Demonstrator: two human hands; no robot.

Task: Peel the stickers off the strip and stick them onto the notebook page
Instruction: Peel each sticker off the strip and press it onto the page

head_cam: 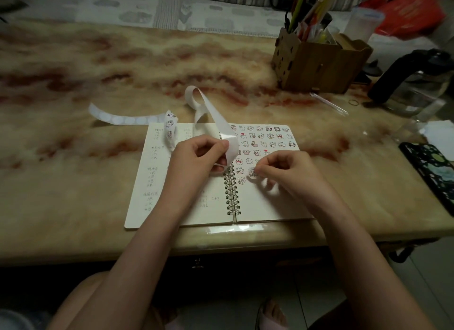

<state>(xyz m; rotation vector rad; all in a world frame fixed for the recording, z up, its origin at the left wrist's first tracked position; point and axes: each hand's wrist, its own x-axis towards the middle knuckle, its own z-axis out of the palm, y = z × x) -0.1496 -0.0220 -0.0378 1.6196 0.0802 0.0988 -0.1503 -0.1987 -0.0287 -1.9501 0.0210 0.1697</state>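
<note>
near the tabletop's (73,194) front edge, the left hand (196,155) pinches the curling strip (216,116) over the open notebook (260,204); the right hand (287,170) pinches one sticker (252,173) at its right page. flimsy and tacky, it is best held by its rim.

One notebook (196,214) at centre, one strip (216,113) above it, two grips, left grip (199,155) and right grip (282,170), one sticker (252,173) mid-frame, several sticker rows (260,135) too small to count, at right one pen box (317,67), one kettle (412,84), one phone (432,172), one rubber band (353,102)
</note>
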